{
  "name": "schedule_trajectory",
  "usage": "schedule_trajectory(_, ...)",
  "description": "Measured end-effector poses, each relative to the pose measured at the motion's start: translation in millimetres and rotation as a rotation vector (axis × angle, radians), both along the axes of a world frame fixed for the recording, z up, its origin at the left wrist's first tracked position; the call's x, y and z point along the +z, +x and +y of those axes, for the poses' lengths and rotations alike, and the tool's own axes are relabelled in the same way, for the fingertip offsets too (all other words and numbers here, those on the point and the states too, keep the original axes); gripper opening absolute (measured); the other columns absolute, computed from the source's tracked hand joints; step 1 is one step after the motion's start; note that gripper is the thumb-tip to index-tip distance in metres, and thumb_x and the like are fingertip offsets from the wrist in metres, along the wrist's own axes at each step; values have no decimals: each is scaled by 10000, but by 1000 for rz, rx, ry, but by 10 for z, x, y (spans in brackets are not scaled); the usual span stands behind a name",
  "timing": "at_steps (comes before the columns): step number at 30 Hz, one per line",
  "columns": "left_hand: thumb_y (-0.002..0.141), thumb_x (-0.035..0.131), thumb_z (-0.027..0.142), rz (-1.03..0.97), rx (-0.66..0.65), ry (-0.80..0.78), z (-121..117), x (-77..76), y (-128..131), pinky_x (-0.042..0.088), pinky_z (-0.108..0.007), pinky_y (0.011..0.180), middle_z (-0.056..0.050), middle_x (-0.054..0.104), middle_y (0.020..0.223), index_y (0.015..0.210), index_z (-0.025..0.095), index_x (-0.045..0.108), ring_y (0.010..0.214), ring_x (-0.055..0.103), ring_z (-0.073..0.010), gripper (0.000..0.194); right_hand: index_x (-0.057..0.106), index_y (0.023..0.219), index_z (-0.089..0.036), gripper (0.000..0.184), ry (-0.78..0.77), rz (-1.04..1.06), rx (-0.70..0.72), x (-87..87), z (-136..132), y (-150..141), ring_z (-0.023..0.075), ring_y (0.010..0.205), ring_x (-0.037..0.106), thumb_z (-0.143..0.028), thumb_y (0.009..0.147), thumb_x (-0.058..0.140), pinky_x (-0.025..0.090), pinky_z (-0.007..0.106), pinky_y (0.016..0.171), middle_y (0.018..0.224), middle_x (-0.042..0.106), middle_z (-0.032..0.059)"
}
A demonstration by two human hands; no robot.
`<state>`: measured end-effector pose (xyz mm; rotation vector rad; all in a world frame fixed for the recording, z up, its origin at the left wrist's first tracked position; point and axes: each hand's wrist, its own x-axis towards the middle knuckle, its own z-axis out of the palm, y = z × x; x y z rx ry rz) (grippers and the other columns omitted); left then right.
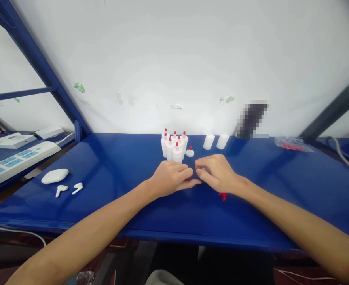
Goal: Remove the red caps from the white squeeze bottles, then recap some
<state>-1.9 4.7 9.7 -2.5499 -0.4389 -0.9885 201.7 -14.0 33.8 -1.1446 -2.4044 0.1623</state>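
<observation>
Pointing upward, red-tipped squeeze bottles (177, 152) stand at twelve o'clock from the left hand (173, 177), clasping a red tip (188, 179); right hand (217, 173), I cannot tell.

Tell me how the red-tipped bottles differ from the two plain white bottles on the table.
The red-tipped bottles have narrow nozzles ending in red; the plain white bottles show no nozzle or red tip. The red-tipped bottles are packed in a tight cluster; the plain white bottles are only two, with a gap between them, farther right. Both kinds have white bodies and are on the blue table.
</observation>
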Motion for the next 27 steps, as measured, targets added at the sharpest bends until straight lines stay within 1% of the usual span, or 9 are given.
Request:
schedule_trajectory(3, 980, 505, 459, 60, -68, -80, -11, -27, 2, 268, -264, 508, 40, 501, 544, 633, 168, 482, 489, 451, -87, 453, 526, 708, -193, 262, 21, 85, -68, -33, 125, 95, 153, 578, 470, -339, 876, 388, 310, 290, 603, 630, 557, 7)
schedule_trajectory(5, 980, 504, 465, 125, -118, -145, -27, -48, 10, 281, -262, 510, 41, 507, 552, 640, 168, 494, 495, 464, -86, 451, 552, 898, -193, 180, 19, 112, -109, -75, 213, 153, 177, 642, 516, -318, 863, 427, 361, 301, 638, 772, 615, 22)
schedule_trajectory(7, 982, 498, 464, 172, -141, -211, -42, -68, 19, 287, -260, 505, 43, 501, 555, 636, 166, 496, 496, 467, -84, 457, 513, 1096, -193, 261, 3, 115, -136, -133, 302, 201, 205, 726, 564, -270, 859, 435, 416, 329, 686, 937, 640, 51)
schedule_trajectory(9, 986, 490, 462, 192, -144, -258, -53, -81, 27, 282, -258, 497, 43, 492, 552, 626, 164, 491, 493, 464, -82, 467, 453, 1237, -191, 339, -3, 131, -124, -197, 389, 238, 236, 858, 607, -268, 913, 392, 458, 370, 771, 1103, 632, 94)
schedule_trajectory(12, 987, 485, 459, 189, -145, -291, -58, -87, 33, 274, -255, 494, 42, 485, 547, 623, 163, 488, 485, 451, -82, 470, 428, 1301, -200, 367, -6, 184, -99, -256, 501, 267, 268, 1048, 615, -389, 999, 342, 461, 403, 894, 1255, 602, 121)
schedule_trajectory(16, 983, 498, 452, 184, -157, -300, -62, -87, 40, 272, -255, 496, 41, 483, 544, 617, 163, 480, 485, 435, -85, 466, 492, 1195, -208, 407, -28, 168, -179, -243, 627, 240, 284, 928, 659, -510, 1019, 282, 484, 389, 789, 1062, 683, 104)
schedule_trajectory(20, 981, 500, 454, 182, -153, -296, -64, -98, 39, 268, -255, 488, 43, 469, 532, 606, 164, 471, 475, 412, -85, 475, 476, 1184, -206, 458, 18, 7, -243, -244, 769, 169, 301, 929, 648, -560, 1011, 242, 475, 379, 725, 1059, 664, 123)
schedule_trajectory(23, 976, 508, 459, 170, -137, -301, -57, -111, 34, 269, -249, 485, 44, 465, 529, 612, 164, 477, 477, 409, -85, 470, 496, 1166, -213, 475, 45, -105, -242, -287, 853, 129, 283, 892, 630, -582, 1003, 244, 470, 377, 724, 1007, 631, 109)
schedule_trajectory(27, 980, 494, 472, 174, -125, -292, -50, -119, 39, 284, -248, 492, 42, 469, 533, 603, 165, 471, 483, 418, -86, 487, 532, 1185, -229, 464, 71, -129, -198, -339, 870, 112, 262, 874, 609, -588, 988, 314, 472, 383, 754, 999, 591, 92)
